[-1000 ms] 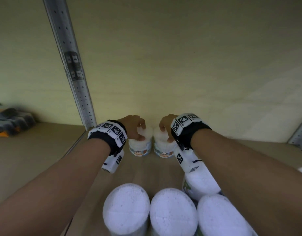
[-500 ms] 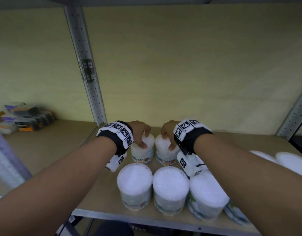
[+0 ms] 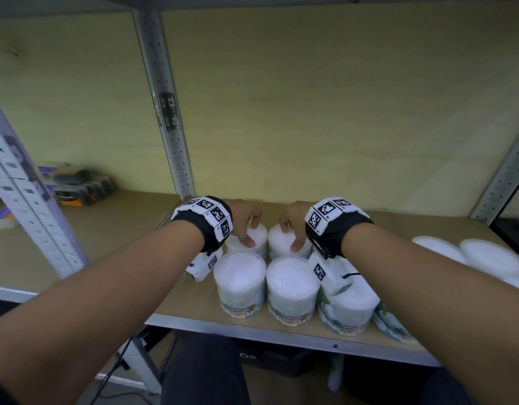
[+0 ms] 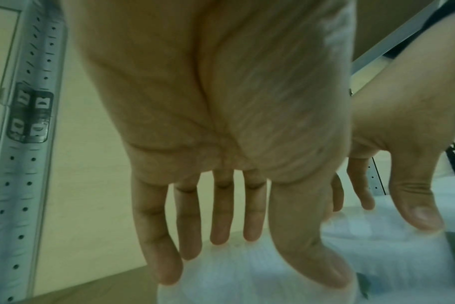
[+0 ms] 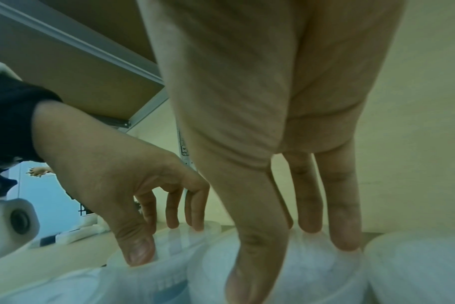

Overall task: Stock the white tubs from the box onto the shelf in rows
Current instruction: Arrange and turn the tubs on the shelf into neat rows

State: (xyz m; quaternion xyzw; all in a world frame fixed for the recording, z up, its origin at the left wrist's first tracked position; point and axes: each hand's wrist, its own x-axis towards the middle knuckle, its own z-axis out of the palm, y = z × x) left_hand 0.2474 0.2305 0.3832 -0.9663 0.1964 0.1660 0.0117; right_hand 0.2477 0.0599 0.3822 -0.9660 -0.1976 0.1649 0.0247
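Note:
Two white tubs stand side by side behind a front row of white tubs (image 3: pixel 240 276) on the wooden shelf (image 3: pixel 191 305). My left hand (image 3: pixel 249 229) grips the left tub (image 3: pixel 259 233) from above, thumb on the near rim and fingers over the far rim. My right hand (image 3: pixel 292 233) grips the right tub (image 3: pixel 277 239) the same way. In the left wrist view my left hand (image 4: pixel 242 257) straddles the tub's lid (image 4: pixel 247 288). In the right wrist view my right hand (image 5: pixel 299 263) straddles its tub (image 5: pixel 312 283).
More white tubs (image 3: pixel 492 258) stand at the right of the shelf. A perforated metal post (image 3: pixel 164 112) rises at the shelf's back left, another post (image 3: pixel 24 206) at the front left. Dark packs (image 3: pixel 80 188) lie in the left bay. A beige back panel closes the shelf.
My head has pulled back, so the shelf edge and front row now show in full. Both hands stay on the same two tubs, which now stand close behind the front row.

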